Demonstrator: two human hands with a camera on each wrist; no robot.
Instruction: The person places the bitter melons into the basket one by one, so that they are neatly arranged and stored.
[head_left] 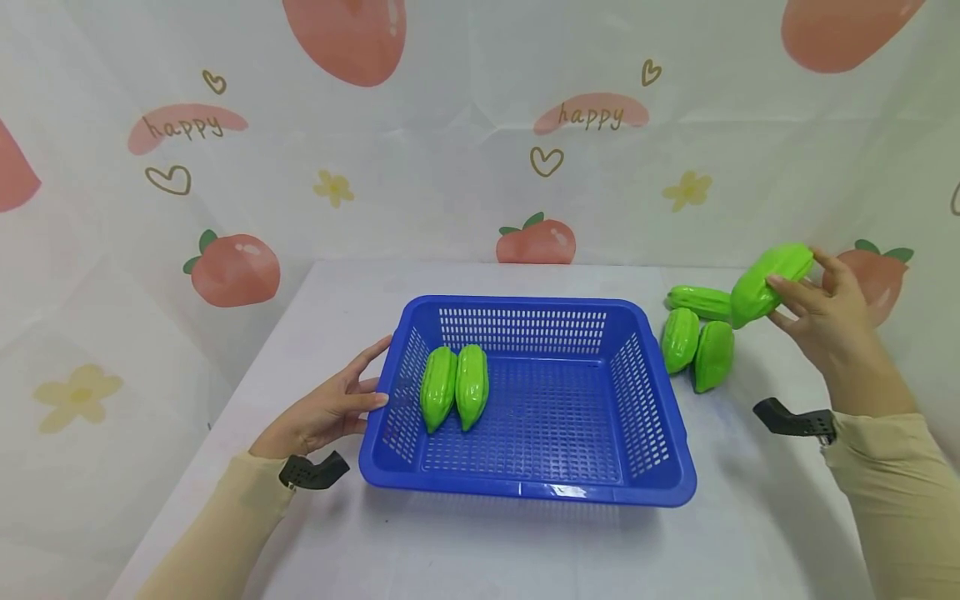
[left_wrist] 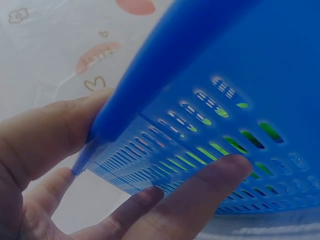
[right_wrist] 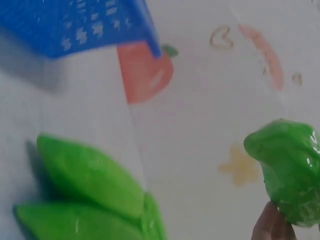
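Observation:
My right hand (head_left: 840,312) holds a green star fruit (head_left: 768,283) in the air at the right, pinched between thumb and fingers. The same star fruit (right_wrist: 290,170) shows at the right edge of the right wrist view, with only fingertips visible under it. At the blue plastic basket (head_left: 517,487), my left hand (head_left: 330,404) grips the left rim. In the left wrist view its fingers (left_wrist: 200,195) lie against the slotted outer wall. Two star fruits (head_left: 455,387) lie side by side in the basket's left part.
Three more star fruits lie close together on the white table (head_left: 525,550), right of the basket: one at the back (head_left: 699,301), two in front (head_left: 681,340). A white cloth (head_left: 450,167) printed with peaches hangs behind the table.

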